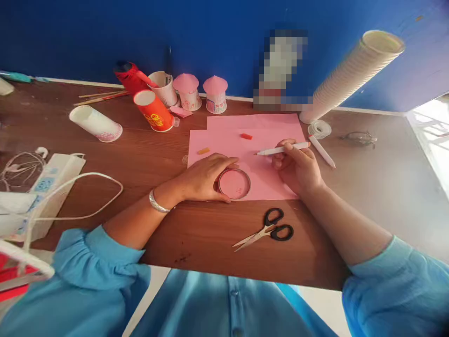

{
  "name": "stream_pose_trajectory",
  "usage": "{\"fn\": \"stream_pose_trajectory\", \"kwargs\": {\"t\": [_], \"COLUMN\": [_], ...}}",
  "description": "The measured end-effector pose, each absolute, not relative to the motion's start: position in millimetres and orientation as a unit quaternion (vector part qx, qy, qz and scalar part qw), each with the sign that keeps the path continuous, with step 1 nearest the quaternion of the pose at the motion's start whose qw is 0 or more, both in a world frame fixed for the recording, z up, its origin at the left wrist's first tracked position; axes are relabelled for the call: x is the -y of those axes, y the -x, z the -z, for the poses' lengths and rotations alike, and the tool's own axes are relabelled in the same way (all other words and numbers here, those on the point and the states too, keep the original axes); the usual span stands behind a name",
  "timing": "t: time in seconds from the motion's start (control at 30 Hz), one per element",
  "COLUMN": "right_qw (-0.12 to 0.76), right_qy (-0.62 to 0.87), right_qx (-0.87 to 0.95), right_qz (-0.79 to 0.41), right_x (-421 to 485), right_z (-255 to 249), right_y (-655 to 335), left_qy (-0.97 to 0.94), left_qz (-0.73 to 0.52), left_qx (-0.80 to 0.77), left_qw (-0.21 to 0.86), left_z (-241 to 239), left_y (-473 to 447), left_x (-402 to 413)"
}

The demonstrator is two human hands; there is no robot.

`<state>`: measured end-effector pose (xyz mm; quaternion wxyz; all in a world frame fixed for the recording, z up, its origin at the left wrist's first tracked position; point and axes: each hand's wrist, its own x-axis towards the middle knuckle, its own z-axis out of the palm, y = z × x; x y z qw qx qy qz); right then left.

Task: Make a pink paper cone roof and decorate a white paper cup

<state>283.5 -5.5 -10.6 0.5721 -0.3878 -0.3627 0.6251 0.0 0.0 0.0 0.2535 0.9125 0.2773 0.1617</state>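
My left hand (210,178) has its thumb and fingers curved around a thin round ring (249,187), which lies flat on pink paper (259,182) near its front edge. Inside the ring, faint marks show on the paper. In my right hand (298,164) is a white felt-tip pen (271,151) with an orange end, held in a writing grip. Its tip points left, just above or on the paper; I cannot tell which. A red piece (246,136) and an orange-yellow piece (203,151) rest on the paper. Scissors (268,229) with black handles lie partly open in front.
Behind the paper stand two decorated cups with pink cone roofs (215,86), a red paper cup (150,110) and a red bottle (131,77). A tall cup stack (351,75) leans at the back right. Another pen (322,152) lies right; a power strip (52,187) sits left.
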Motion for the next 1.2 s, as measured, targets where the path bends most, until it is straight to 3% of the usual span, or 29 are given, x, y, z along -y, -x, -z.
{"fn": "stream_pose_trajectory", "kwargs": {"t": [0.33,0.73,1.2], "right_qw": [0.545,0.407,0.339], "right_qy": [0.415,0.362,0.366], "right_qx": [0.45,0.611,0.669], "right_qz": [-0.573,-0.573,-0.551], "right_x": [7.3,-7.2,-10.4], "right_z": [-3.5,-26.2,-25.2], "right_y": [-280.8,-247.5,-236.1], "left_qy": [-0.89,-0.873,-0.88], "left_qz": [-0.145,-0.133,-0.172], "left_qx": [-0.306,-0.337,-0.317], "left_qw": [0.306,0.327,0.309], "left_z": [6.5,7.7,22.7], "left_y": [-3.3,-2.3,-0.7], "left_x": [-1.6,-3.3,-6.3]}}
